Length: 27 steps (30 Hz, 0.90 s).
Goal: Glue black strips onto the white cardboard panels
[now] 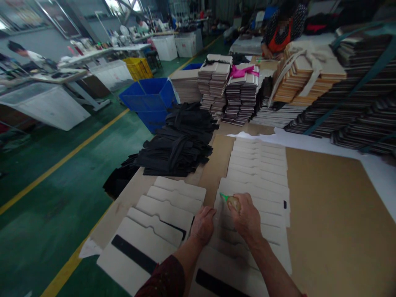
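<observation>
My right hand (246, 216) is wrapped round a small squeeze bottle (234, 203) with a green nozzle. The nozzle points left, over the left edge of a column of overlapping beige panels (256, 169). My left hand (203, 225) is closed, its fingers curled at the left edge of that column; what they grip, if anything, is hidden. On my left lies a second overlapping row of beige panels (176, 189) with notched edges. A black strip (134, 252) crosses the nearest of these panels, and another black strip (218, 284) shows on the panel below my hands.
Bundles of black fabric strips (177, 150) lie at the table's left edge. Tied stacks of panels (243, 95) stand at the back, with taller strapped stacks (365, 82) at right. Blue bins (150, 99) stand on the floor. A person in an orange apron (280, 37) works behind.
</observation>
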Each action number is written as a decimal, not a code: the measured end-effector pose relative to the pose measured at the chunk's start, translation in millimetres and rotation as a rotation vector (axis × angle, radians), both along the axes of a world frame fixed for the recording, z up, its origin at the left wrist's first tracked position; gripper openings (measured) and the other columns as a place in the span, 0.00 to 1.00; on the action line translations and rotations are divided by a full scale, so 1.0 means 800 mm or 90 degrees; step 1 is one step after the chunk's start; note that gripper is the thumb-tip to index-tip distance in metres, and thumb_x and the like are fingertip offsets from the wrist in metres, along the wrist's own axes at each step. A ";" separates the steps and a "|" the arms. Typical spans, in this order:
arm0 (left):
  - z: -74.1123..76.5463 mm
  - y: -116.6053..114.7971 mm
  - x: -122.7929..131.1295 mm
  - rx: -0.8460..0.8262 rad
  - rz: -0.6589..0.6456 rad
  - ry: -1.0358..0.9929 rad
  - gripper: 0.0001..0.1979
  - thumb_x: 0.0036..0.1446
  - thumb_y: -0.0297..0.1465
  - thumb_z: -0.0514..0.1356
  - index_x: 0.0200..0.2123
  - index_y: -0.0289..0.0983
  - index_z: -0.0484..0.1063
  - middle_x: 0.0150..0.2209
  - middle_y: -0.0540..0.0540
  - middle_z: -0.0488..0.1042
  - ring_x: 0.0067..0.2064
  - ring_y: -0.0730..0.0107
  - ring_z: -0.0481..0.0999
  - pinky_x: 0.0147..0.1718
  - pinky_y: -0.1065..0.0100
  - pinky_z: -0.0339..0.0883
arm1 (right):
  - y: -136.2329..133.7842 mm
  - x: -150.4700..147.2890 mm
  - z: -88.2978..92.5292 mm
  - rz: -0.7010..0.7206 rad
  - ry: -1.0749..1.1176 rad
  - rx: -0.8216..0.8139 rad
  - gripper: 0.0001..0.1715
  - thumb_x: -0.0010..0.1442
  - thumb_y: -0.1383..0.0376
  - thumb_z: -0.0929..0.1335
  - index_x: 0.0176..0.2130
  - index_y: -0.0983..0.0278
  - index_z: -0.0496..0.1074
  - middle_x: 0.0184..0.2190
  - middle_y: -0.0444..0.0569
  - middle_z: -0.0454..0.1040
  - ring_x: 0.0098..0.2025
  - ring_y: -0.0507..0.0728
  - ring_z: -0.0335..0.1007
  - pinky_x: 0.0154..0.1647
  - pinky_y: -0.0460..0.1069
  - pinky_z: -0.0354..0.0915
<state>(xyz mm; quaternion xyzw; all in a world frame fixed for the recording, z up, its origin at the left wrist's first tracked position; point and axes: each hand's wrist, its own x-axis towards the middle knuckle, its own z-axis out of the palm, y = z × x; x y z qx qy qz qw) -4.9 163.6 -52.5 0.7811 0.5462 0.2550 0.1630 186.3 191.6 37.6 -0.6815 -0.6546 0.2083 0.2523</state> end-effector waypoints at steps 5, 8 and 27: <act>-0.002 0.000 -0.001 0.000 -0.001 -0.002 0.19 0.56 0.18 0.51 0.47 0.36 0.74 0.44 0.42 0.74 0.46 0.62 0.71 0.50 0.60 0.71 | 0.002 0.012 0.000 -0.083 0.115 0.023 0.15 0.61 0.56 0.65 0.45 0.60 0.67 0.41 0.47 0.68 0.43 0.57 0.68 0.42 0.51 0.63; 0.001 0.000 -0.001 0.000 -0.002 -0.006 0.20 0.56 0.18 0.50 0.47 0.36 0.74 0.43 0.42 0.74 0.46 0.62 0.72 0.50 0.60 0.71 | 0.014 0.016 0.000 -0.127 0.144 0.056 0.17 0.60 0.54 0.66 0.45 0.61 0.68 0.41 0.47 0.68 0.42 0.57 0.68 0.43 0.51 0.63; 0.012 0.004 -0.003 -0.033 0.056 -0.071 0.17 0.59 0.20 0.48 0.45 0.37 0.72 0.43 0.42 0.75 0.46 0.64 0.74 0.48 0.60 0.71 | 0.049 0.008 -0.007 -0.053 -0.002 0.044 0.11 0.65 0.59 0.62 0.44 0.60 0.67 0.42 0.47 0.67 0.41 0.56 0.68 0.38 0.49 0.61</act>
